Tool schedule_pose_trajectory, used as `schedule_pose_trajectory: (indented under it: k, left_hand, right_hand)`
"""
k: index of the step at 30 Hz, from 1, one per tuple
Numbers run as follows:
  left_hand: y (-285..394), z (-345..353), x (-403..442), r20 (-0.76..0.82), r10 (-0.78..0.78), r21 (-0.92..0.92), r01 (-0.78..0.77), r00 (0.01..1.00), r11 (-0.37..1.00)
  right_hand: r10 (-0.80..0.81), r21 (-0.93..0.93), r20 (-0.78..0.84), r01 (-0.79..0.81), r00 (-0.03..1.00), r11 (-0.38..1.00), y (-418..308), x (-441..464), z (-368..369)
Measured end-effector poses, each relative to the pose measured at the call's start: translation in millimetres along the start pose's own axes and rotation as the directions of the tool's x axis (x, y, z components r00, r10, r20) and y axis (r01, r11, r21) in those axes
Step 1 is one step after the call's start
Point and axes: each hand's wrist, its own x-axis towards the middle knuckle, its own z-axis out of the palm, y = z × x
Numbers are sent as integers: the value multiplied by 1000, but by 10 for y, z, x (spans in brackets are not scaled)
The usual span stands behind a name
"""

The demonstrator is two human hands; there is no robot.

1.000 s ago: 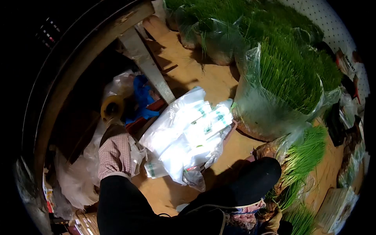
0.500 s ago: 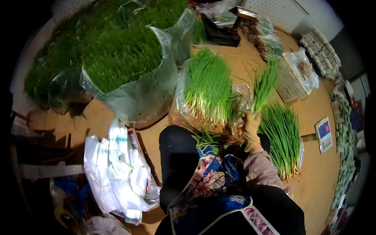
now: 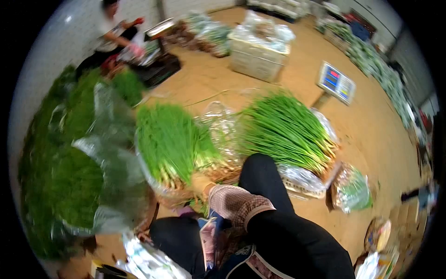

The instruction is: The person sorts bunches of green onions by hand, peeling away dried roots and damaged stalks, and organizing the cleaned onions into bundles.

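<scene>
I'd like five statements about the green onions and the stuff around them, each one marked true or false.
1. The right hand is at the root ends of the left heap of green onions. True.
2. The right heap's green tips point to the right. False: in the right heap of green onions, the white root ends point right and the tips left.
3. The digital scale display is beyond the right heap. True.
4. Nothing lies on the white box. False: clear plastic bags lie on top of the white box.
5. A co-worker is at the upper right. False: the co-worker is at the upper left.
</scene>
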Motion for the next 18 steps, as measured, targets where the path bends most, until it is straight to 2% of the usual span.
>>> schedule_pose_trajectory:
  k: [1,2,3,4,6,7,8,9,11,12,13,15,16,17,18]
  left_hand:
    - [172,254,185,46,24,-30,-23,999,999]
    - [381,536,348,88,53,-76,-46,995,996]
    - [561,824,503,139,84,-126,-67,987,990]
    - [741,1110,646,193,99,-171,-66,976,983]
    - [1003,1722,980,291,85,-258,-7,953,966]
    - [1140,2024,1085,334,99,-310,10,937,951]
    - [1568,2214,658,499,283,-481,-10,819,877]
    - [1994,2403,231,627,446,-622,65,639,780]
    - [2150,2919,33,675,580,-697,138,456,703]
    - [2288,3082,-150,667,643,-738,212,377,641]
    - [2529,3074,-414,734,547,-672,317,402,669]
    - [2665,3287,-603,804,526,-594,367,275,716]
    - [2753,3344,-712,822,547,-564,371,161,738]
    - [2932,3293,-926,839,532,-532,367,112,763]
    - [2998,3390,-1042,834,549,-521,397,49,756]
  right_hand:
    - [40,-13,130,-38,991,999,-157,-92,-340]
    - [91,271,141,-127,986,954,-388,-351,-753]
    - [-181,318,-245,255,952,913,-458,-519,-770]
    - [-305,319,-252,376,919,870,-498,-641,-830]
    - [-527,350,-458,690,716,634,-706,-1105,-1134]
    - [-560,317,-565,786,606,531,-715,-1201,-1146]
    - [-544,187,-613,775,573,604,-724,-1429,-1297]
    - [-499,169,-555,677,666,716,-669,-1535,-1350]
    - [-396,95,-697,624,598,776,-460,-1720,-1416]
    - [-318,189,-652,554,689,811,-354,-1822,-1504]
    - [-258,215,-681,525,685,824,-270,-2032,-1604]
    - [-149,271,-740,494,656,826,-59,-2219,-1628]
    - [-151,169,-799,459,582,872,63,-2258,-1617]
    - [-120,133,-854,435,506,891,141,-2349,-1664]
    - [-23,252,-852,448,523,858,182,-2475,-1732]
